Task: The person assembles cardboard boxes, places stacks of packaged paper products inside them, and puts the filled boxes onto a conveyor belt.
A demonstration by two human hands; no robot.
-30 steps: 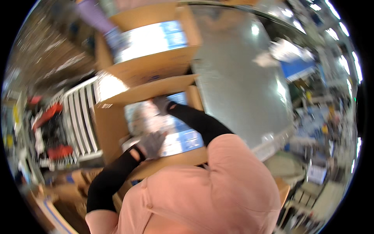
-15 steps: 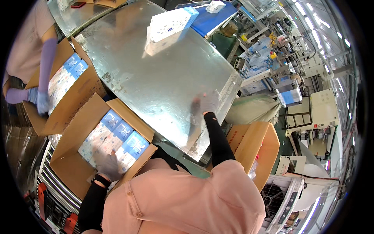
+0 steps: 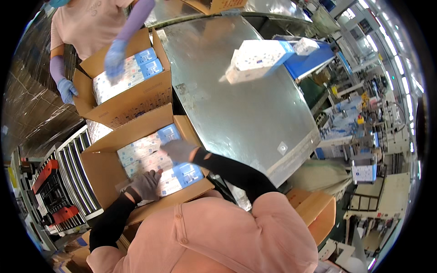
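Observation:
An open cardboard box [image 3: 101,175] stands in front of me on a roller conveyor, filled with white-and-blue wrapped packs [image 3: 184,173]. My left hand [image 3: 146,183], in a grey glove, lies flat on the packs at the box's near side. My right hand [image 3: 176,150], also gloved, presses on the packs near the box's right wall. Neither hand grips anything. A further white-and-blue pack [image 3: 257,59] lies on the metal table [image 3: 236,113] to the right.
A co-worker in blue gloves [image 3: 114,57] reaches into a second open box [image 3: 136,102] of packs beyond mine. The roller conveyor [image 3: 68,168] runs at left. An orange bin [image 3: 318,214] stands at my right, with machinery beyond.
My right hand has come back from the metal table's edge to the packs in the box. My left hand stayed on the packs. My view has swung slightly.

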